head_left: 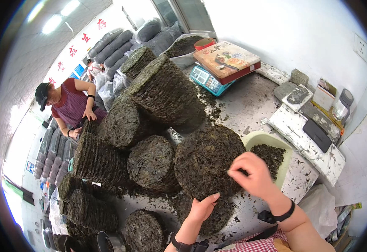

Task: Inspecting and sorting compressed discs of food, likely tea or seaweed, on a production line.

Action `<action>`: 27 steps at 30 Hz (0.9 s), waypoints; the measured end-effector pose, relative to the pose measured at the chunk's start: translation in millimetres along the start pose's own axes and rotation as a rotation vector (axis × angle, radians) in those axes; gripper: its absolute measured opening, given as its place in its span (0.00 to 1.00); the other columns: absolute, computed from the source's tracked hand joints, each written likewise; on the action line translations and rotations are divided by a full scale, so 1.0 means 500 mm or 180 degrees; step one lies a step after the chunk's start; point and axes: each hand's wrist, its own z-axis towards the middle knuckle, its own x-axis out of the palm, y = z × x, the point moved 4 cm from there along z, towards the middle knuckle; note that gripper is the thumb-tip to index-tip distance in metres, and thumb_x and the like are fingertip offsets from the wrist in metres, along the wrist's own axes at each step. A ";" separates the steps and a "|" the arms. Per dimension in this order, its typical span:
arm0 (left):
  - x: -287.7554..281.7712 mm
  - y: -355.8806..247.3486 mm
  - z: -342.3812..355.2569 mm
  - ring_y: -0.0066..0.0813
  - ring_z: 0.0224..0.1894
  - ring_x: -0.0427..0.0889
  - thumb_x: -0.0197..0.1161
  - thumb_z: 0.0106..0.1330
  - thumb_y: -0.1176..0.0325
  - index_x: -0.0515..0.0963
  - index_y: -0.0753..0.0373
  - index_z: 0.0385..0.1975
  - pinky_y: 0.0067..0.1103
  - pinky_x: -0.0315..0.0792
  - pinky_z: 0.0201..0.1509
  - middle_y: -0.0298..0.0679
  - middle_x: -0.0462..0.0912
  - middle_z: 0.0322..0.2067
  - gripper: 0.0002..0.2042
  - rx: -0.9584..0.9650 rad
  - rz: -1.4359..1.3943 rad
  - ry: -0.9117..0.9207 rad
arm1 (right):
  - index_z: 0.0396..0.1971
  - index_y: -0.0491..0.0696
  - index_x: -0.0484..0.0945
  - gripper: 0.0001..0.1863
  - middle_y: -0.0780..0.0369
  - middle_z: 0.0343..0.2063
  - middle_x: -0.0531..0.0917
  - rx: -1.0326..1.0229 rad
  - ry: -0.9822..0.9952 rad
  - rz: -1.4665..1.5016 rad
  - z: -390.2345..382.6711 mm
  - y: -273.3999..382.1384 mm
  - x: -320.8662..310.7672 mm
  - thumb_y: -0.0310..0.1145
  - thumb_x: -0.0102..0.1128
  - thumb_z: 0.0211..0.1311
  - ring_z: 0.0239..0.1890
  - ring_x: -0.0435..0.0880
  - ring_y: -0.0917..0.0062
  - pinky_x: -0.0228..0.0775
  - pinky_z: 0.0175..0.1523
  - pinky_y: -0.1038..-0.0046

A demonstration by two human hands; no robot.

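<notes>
A round, dark brown-green disc of dried seaweed is tilted up in front of me. My left hand grips its lower edge, with the thumb on the face and the other fingers hidden behind. At the right edge of the disc hovers my right hand, its fingertips pinched together; whatever they hold is too small to make out. More seaweed discs lie flat beneath the one I hold. Beside my right hand stands a pale green tub with loose seaweed scraps in it.
Tall seaweed stacks fill the table's left and back. A scale bears a flat box. Stone blocks, a dark phone-like slab and a steel flask line the right. A co-worker handles a stack across the table.
</notes>
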 end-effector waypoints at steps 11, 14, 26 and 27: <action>0.020 -0.015 -0.020 0.24 0.40 0.80 0.65 0.58 0.78 0.74 0.65 0.44 0.24 0.74 0.40 0.38 0.80 0.39 0.14 -0.0172 -0.0139 -0.0063 | 0.57 0.44 0.65 0.26 0.64 0.44 0.78 0.2344 0.0107 0.2617 -0.100 -0.098 -0.010 0.29 0.61 0.60 0.43 0.77 0.81 0.71 0.47 0.76; 0.010 -0.042 -0.035 0.22 0.36 0.79 0.67 0.58 0.74 0.72 0.65 0.45 0.22 0.73 0.37 0.37 0.79 0.39 0.17 0.0208 -0.0244 -0.0135 | 0.56 0.45 0.67 0.24 0.67 0.41 0.79 0.2668 0.0126 0.2832 -0.108 -0.099 0.019 0.28 0.60 0.60 0.38 0.77 0.85 0.72 0.42 0.80; -0.075 -0.076 -0.161 0.24 0.54 0.71 0.61 0.63 0.76 0.61 0.66 0.59 0.20 0.65 0.57 0.38 0.72 0.53 0.25 0.1041 0.0677 -0.1098 | 0.57 0.40 0.63 0.25 0.58 0.46 0.77 0.2071 0.0297 0.2031 -0.145 -0.050 0.090 0.26 0.58 0.60 0.48 0.75 0.77 0.67 0.54 0.74; -0.093 -0.090 -0.192 0.25 0.56 0.70 0.60 0.63 0.77 0.59 0.67 0.60 0.21 0.63 0.60 0.39 0.70 0.55 0.26 0.1316 0.0694 -0.1153 | 0.57 0.40 0.63 0.25 0.58 0.46 0.77 0.2085 0.0447 0.1936 -0.154 -0.050 0.088 0.26 0.57 0.61 0.48 0.76 0.77 0.67 0.54 0.74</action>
